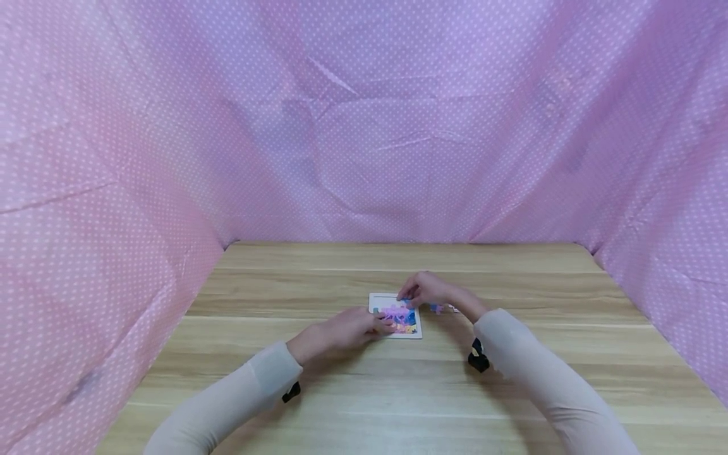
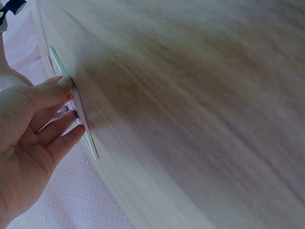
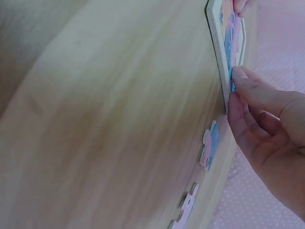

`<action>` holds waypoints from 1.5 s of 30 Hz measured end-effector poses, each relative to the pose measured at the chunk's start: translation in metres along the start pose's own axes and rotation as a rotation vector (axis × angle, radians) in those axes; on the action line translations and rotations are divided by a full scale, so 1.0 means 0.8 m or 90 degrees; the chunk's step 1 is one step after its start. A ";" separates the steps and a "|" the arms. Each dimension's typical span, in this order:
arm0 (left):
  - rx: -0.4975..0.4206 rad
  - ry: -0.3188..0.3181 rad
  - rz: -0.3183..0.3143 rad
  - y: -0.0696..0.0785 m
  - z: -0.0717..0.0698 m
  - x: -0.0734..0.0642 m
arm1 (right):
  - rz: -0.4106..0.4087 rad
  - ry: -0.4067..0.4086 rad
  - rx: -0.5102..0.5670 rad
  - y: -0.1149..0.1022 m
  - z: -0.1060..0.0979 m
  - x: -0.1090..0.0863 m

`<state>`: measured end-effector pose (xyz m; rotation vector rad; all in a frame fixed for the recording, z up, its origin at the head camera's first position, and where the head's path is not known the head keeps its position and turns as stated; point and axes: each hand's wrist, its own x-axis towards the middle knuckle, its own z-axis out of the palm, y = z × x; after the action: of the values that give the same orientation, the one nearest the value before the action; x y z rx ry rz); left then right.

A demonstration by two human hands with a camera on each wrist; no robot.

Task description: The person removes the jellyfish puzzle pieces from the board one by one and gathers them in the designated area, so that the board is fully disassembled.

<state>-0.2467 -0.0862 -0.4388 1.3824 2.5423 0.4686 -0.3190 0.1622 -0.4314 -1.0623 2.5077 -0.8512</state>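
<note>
A jigsaw puzzle in a white frame [image 1: 419, 335] lies on the table, its picture pink, blue and yellow. My left hand [image 1: 357, 325] rests on the left part of the puzzle. In the left wrist view, the thumb and fingertips [image 2: 80, 130] of that hand touch the tray's edge, the fingers only slightly bent. Over the upper right corner, my right hand [image 1: 428, 289] pinches a blue puzzle piece [image 3: 233, 81] between thumb and fingers, at the frame's border. The fingers hide most of this piece.
Right of the frame, loose puzzle pieces lie on the wooden table [image 1: 318, 278]: a pink and blue one [image 3: 209, 147] and a pale pink one [image 3: 186, 210]. Pink dotted cloth [image 1: 364, 158] hangs behind and at both sides of the table.
</note>
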 end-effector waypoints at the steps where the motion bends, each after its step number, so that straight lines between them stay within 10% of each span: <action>1: 0.001 0.000 -0.003 0.001 0.000 0.000 | 0.001 0.002 -0.006 0.000 0.001 0.000; 45: -0.003 -0.013 -0.008 0.002 -0.003 0.002 | -0.012 -0.090 -0.145 -0.016 -0.017 0.009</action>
<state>-0.2472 -0.0843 -0.4362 1.3626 2.5310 0.4552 -0.3232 0.1555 -0.4129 -1.1730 2.5210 -0.4837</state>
